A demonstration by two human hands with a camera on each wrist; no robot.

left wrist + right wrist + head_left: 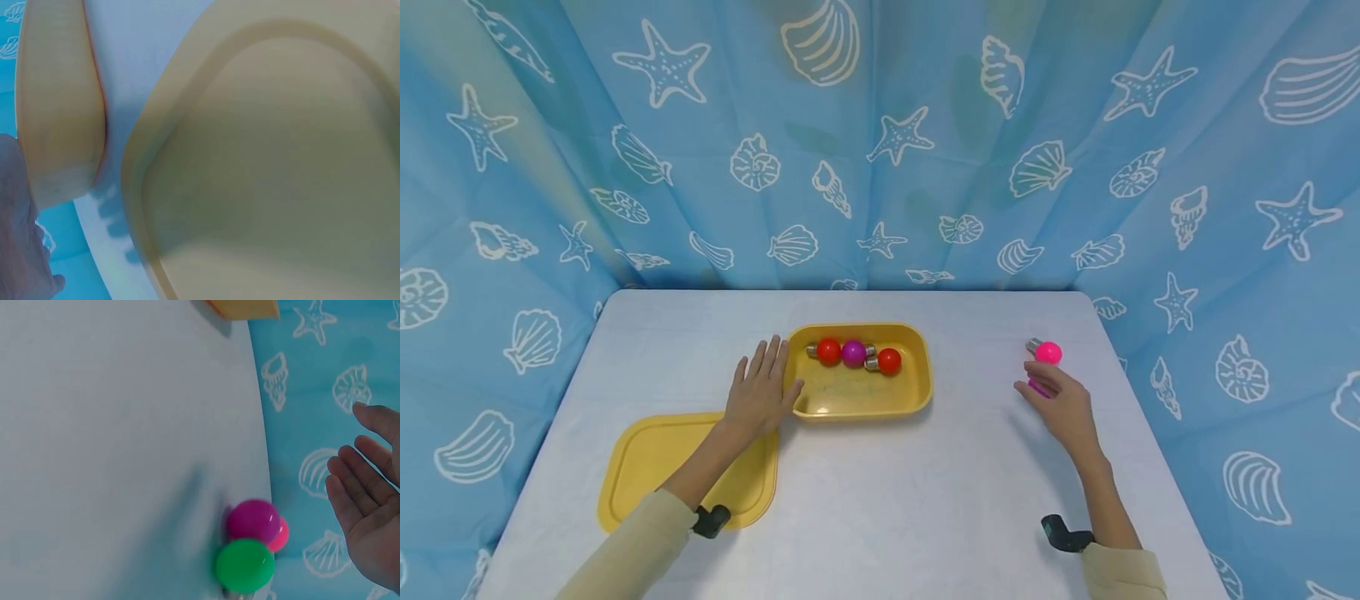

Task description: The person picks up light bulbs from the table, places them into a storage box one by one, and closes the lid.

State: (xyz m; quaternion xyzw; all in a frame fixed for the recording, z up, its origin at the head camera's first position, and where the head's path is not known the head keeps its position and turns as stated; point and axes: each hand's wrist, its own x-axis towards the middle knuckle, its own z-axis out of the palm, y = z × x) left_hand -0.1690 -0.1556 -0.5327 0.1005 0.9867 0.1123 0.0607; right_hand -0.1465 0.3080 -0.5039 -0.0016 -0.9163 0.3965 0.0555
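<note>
My left hand (760, 396) lies with straight fingers along the left rim of a deep yellow tray (850, 403). In that tray are a red light bulb (829, 351), a purple bulb (853, 353) and a second red bulb (889, 361), with metal screw bases. On the right, my right hand (1063, 404) hovers over the table with loosely bent fingers and nothing in its grasp. Just beyond its fingers is a pink bulb (1048, 353). The right wrist view shows a magenta bulb (253, 520) and a green bulb (245, 565) beside it; in the head view the hand hides the green one.
A yellow lid (655, 467) lies flat at the front left, beneath my left forearm. The white table (925, 500) is bordered at the back and sides by a blue curtain (715, 208) with shell and starfish prints. Each wrist carries a small black camera mount (1066, 535).
</note>
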